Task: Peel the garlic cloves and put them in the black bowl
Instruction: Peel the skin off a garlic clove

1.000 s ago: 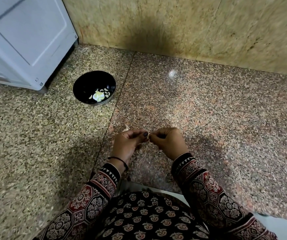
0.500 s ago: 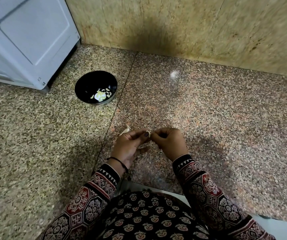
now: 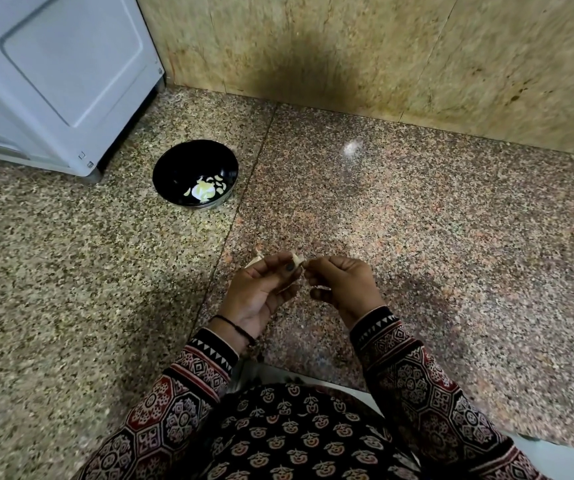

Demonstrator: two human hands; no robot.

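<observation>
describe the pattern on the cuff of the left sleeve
The left sleeve cuff is a black band with white triangles; head view shows it best.

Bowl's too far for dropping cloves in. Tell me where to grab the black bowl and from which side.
Probably pinch the black bowl at its right rim from above, thumb inside. It stands upright and open, the peeled cloves lie low inside, and the white appliance crowds its left.
</observation>
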